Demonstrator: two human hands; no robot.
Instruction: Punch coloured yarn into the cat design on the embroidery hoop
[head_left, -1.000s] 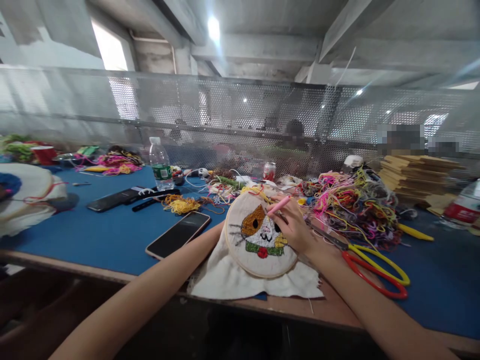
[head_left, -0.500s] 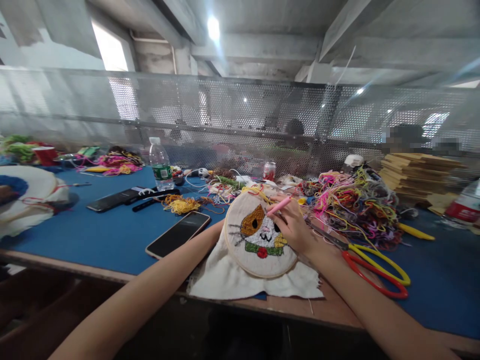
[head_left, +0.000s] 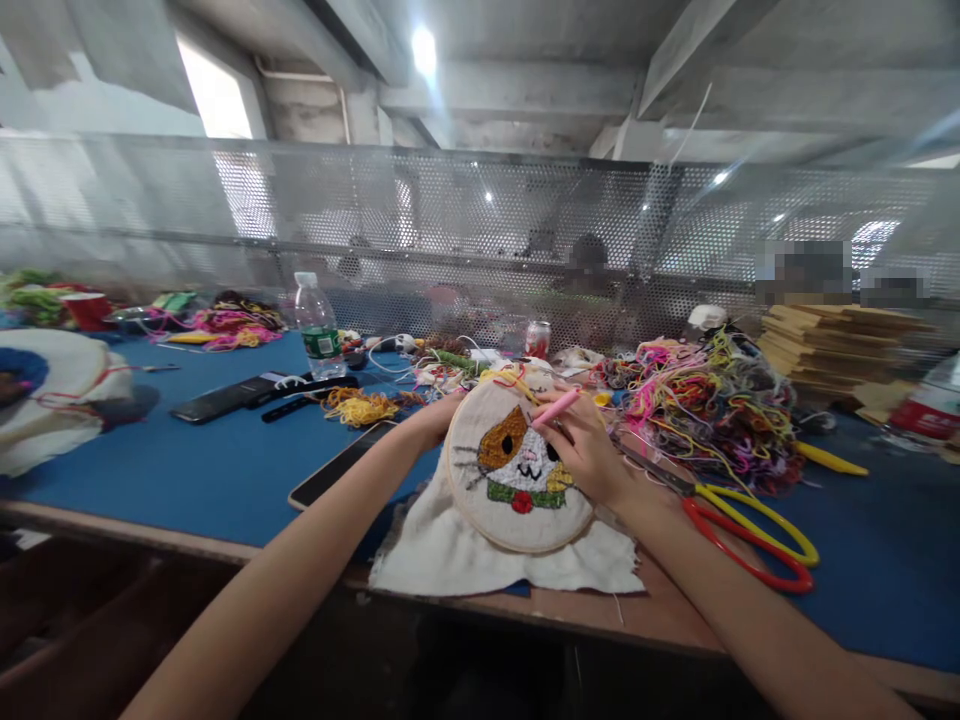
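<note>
A round hoop (head_left: 469, 505) with white cloth (head_left: 427, 560) stands tilted at the table's front edge, bearing a stitched cat face in orange, white and yellow with a green collar. My right hand (head_left: 589, 450) is closed on a pink pen-like tool (head_left: 556, 408), its tip at the cloth near the top of the cat's head. My left hand (head_left: 444, 415) is at the hoop's upper left side, partly behind it; its fingers are hidden. Yellow yarn (head_left: 510, 378) lies over the hoop's top edge.
Scissors (head_left: 750, 525) with yellow and red handles lie right of my right forearm, by a yarn heap (head_left: 705, 410). A phone (head_left: 330, 470), a bottle (head_left: 319, 335) and yellow yarn (head_left: 360, 407) are left. Another hoop (head_left: 67, 370) lies far left.
My left hand has come up from behind the hoop to its upper left side, and the forearm now covers more of the phone. My right hand holds the pink tool almost as before.
</note>
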